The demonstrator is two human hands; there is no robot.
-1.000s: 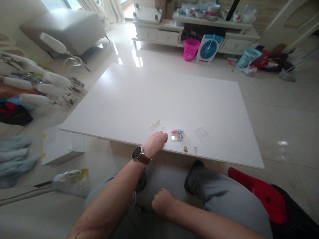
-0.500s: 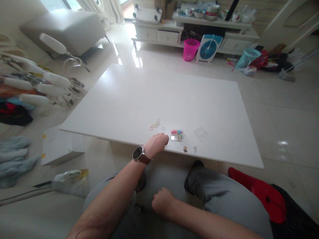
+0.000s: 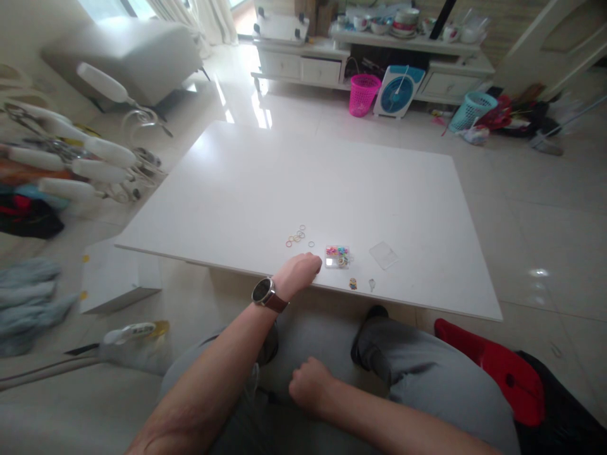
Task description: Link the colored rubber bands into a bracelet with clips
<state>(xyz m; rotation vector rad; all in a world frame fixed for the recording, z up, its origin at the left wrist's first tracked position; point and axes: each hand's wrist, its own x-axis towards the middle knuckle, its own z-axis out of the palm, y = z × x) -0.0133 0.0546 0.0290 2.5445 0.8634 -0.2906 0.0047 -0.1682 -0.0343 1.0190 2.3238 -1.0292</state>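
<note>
My left hand (image 3: pixel 298 272), with a watch (image 3: pixel 262 291) on its wrist, rests closed at the near edge of the white table (image 3: pixel 341 189). Its fingers curl under, so anything inside them is hidden. Just right of it sits a clear compartment box (image 3: pixel 331 261) with pink and blue pieces and rings. Several loose rings (image 3: pixel 297 237) lie beyond the hand, with one thin ring (image 3: pixel 311 244) apart. A small cartoon figure charm (image 3: pixel 353 284) and a silvery piece (image 3: pixel 372 284) lie near the edge. Over my lap, my right hand (image 3: pixel 310 387) is a loose fist with nothing showing in it.
A clear flat lid (image 3: pixel 384 254) lies on the table right of the box. A red stool (image 3: pixel 497 366) stands at my right, and a white carton (image 3: pixel 114 278) at the left under the table. Across the floor are a pink basket (image 3: pixel 363 96) and a fan (image 3: pixel 398 93).
</note>
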